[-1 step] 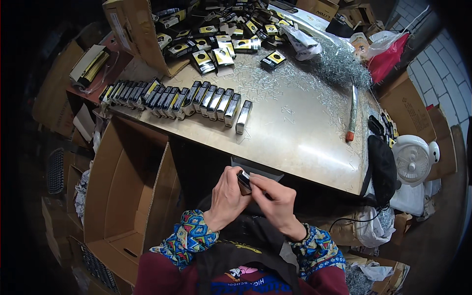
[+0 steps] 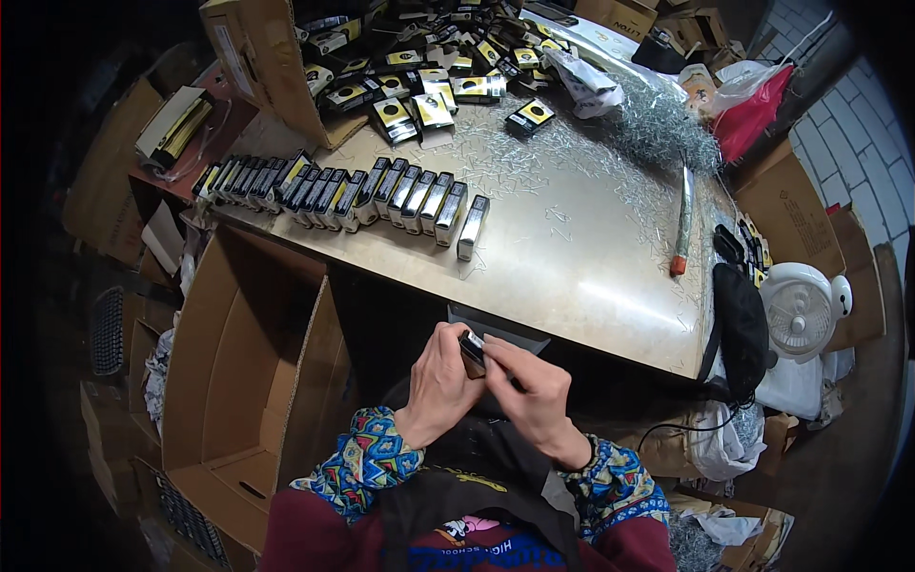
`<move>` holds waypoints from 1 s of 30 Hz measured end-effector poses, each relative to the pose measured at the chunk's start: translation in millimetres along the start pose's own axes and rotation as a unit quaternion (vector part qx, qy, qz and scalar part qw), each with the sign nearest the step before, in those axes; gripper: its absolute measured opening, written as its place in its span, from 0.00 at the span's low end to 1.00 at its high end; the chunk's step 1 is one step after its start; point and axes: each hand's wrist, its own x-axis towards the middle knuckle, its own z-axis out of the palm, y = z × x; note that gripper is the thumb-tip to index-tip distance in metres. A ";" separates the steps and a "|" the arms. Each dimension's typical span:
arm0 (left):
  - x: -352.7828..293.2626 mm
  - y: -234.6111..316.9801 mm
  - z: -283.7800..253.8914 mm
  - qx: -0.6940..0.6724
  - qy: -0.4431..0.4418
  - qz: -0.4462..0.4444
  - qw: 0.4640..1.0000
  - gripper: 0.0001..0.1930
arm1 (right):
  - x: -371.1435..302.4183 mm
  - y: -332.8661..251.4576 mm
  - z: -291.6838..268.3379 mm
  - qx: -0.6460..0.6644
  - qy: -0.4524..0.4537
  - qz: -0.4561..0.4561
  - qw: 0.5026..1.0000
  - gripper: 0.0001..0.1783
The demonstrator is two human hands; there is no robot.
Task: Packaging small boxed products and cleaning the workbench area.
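Observation:
Just in front of the table's near edge, my left hand (image 2: 437, 381) is wrapped round a small black carton (image 2: 471, 351), held upright with its narrow end up. My right hand (image 2: 530, 389) pinches the carton's top end between thumb and forefinger; the fingers partly hide it. Beyond my hands, a row of similar black, yellow and white cartons (image 2: 416, 197) stands on edge along the table's left front. The nearest standing carton (image 2: 473, 228) is slightly apart from the row's right end. Farther back lies a heap of the same cartons (image 2: 434, 86).
Small metal pins (image 2: 562, 162) litter the metal table (image 2: 534, 276), with a large pile (image 2: 658, 124) at the back right. A red-tipped rod (image 2: 682, 224) lies there. An open cardboard box (image 2: 224, 362) stands below left. A white fan (image 2: 803, 310) is at right.
My right hand has shifted very slightly to the left at the carton's top. Nothing else has visibly moved.

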 end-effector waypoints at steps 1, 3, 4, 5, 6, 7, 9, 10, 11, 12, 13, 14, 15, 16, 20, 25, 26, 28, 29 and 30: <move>1.3 -2.3 0.9 -0.013 -0.002 -0.008 1.000 0.27 | 0.9 -1.6 1.2 -0.033 -0.002 -0.047 0.998 0.10; 3.9 -0.9 0.5 -0.029 -0.004 -0.015 0.999 0.26 | 1.6 -1.4 1.6 -0.068 -0.005 -0.094 0.993 0.11; 5.4 4.6 -1.9 -0.066 -0.031 -0.066 0.995 0.27 | 1.4 1.2 1.9 -0.104 0.004 -0.139 0.985 0.11; 7.4 7.7 -3.6 -0.103 -0.058 -0.115 0.986 0.27 | 1.8 4.4 2.2 -0.139 0.013 -0.185 0.973 0.12; 6.9 8.6 -6.4 -0.104 -0.051 -0.113 0.987 0.27 | -0.7 8.5 2.9 -0.140 0.012 -0.191 0.972 0.12; 11.0 7.5 -6.6 -0.138 -0.059 -0.083 0.985 0.28 | -0.3 20.5 2.2 -0.121 0.014 -0.190 0.974 0.12; 19.0 -4.0 -4.4 -0.165 -0.088 -0.032 0.982 0.36 | 5.7 44.3 -5.0 -0.100 0.015 -0.172 0.980 0.11; 26.8 -4.7 -4.4 -0.168 -0.096 -0.025 0.981 0.37 | 11.8 52.4 -10.9 -0.097 -0.001 -0.096 0.991 0.12; 39.3 -2.3 -2.4 -0.140 -0.070 -0.036 0.987 0.36 | 29.4 64.8 -14.7 -0.071 0.014 -0.071 0.995 0.13; 51.3 4.0 0.4 -0.112 -0.049 -0.050 0.991 0.35 | 43.5 75.0 -16.2 -0.044 0.029 -0.039 0.998 0.14; 62.5 2.1 6.1 -0.009 0.065 0.036 0.997 0.33 | 64.1 76.4 -13.5 0.017 0.022 0.004 1.000 0.15; 73.1 -7.8 11.4 0.073 0.114 0.081 0.987 0.35 | 89.4 77.9 -8.9 0.078 0.012 0.049 0.996 0.16; 83.2 -12.9 15.4 0.133 0.152 0.090 0.975 0.35 | 116.9 79.2 -4.2 0.113 -0.025 0.081 0.990 0.18; 93.9 -15.5 21.2 0.190 0.188 0.100 0.958 0.36 | 142.1 98.0 3.7 0.219 -0.071 0.146 0.962 0.21; 120.3 -28.2 50.3 0.281 0.159 0.047 0.945 0.37 | 229.7 124.1 36.6 0.366 -0.250 0.205 0.872 0.31; 133.0 -46.9 33.9 0.064 0.353 0.036 0.933 0.36 | 279.1 117.4 76.1 0.380 -0.432 0.193 0.795 0.36; 135.4 -61.9 19.8 -0.001 0.473 0.045 0.880 0.36 | 283.5 116.2 83.4 0.387 -0.447 0.199 0.781 0.37; 137.2 -96.7 -23.1 -0.125 0.544 -0.099 0.824 0.35 | 286.9 98.9 85.8 0.347 -0.477 0.193 0.784 0.36; 144.3 -98.1 -36.2 -0.201 0.549 -0.103 0.805 0.33 | 290.4 95.9 75.6 0.325 -0.483 0.180 0.793 0.36; 142.2 -98.4 -54.0 -0.259 0.563 -0.112 0.777 0.32 | 289.1 92.4 82.5 0.319 -0.514 0.160 0.780 0.36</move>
